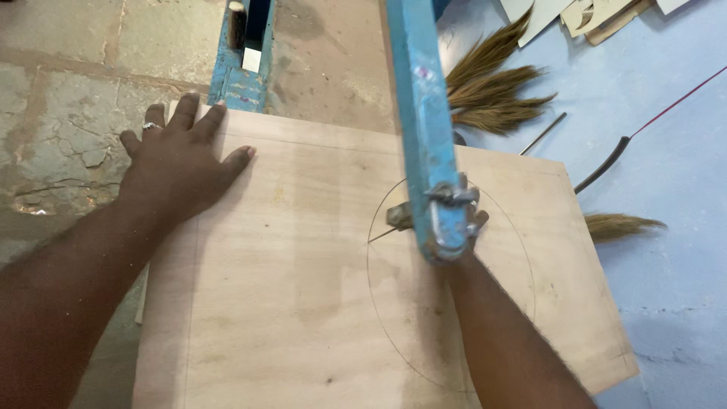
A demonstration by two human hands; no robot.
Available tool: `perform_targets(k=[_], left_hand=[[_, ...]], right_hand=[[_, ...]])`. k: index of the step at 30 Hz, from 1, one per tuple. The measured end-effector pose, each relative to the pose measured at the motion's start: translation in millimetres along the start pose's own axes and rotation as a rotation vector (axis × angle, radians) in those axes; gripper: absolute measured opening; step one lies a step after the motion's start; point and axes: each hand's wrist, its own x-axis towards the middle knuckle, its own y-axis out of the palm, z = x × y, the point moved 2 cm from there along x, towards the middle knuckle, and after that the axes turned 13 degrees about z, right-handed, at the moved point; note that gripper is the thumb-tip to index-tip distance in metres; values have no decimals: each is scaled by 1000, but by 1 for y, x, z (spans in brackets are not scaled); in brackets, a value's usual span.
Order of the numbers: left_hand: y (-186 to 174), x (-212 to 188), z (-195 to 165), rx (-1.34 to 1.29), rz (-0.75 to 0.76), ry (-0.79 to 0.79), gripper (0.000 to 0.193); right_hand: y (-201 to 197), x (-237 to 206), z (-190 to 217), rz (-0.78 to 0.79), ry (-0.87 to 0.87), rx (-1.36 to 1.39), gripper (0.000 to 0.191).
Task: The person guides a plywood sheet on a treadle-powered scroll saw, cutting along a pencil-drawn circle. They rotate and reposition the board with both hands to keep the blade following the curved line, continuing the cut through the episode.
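Observation:
A pale plywood board (303,303) lies flat in front of me, with a large pencilled circle (376,303) drawn on its right half. My left hand (178,163) rests flat on the board's far left corner, fingers spread, a ring on one finger. My right hand (475,227) is mostly hidden behind the blue arm of a saw machine (424,129); only fingertips show beside the metal clamp (447,198) at the arm's end. Whether that hand presses the board or grips anything is hidden.
A blue machine frame (242,76) stands beyond the board over a cracked concrete floor (60,113). Straw broom heads (492,91) lie at the back right on a blue surface (666,250), with a dark bent rod (606,163) and pale cut-out shapes (591,15).

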Motion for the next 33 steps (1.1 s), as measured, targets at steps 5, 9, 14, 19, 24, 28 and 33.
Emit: perform_targets(k=[5,9,14,19,24,28,33], left_hand=[[-2,1,-1,-4,-9,10,86],[-3,3,-3,2,-21,15,85],[-3,3,-4,-12,-21,23,84],[-4,5,-5,-5,-38,42,84],[-4,7,-5,-10,-29,39,84],[-6,10,-7,21,-46,57,84],[-6,11,-9,-3,-43,70,84]], right_hand=[[3,-1,-2,-9,8,-19,71],[7,-2,-4,-26,8,-41,72],[13,-3,-7,-40,5,-67,72],[16,-4,-9,-35,2,-76,72],[18,-5,-11,-37,5,-100,72],[21,-6,-13,-62,10,-150,72],[29,-10,-13,-127,21,-279,73]])
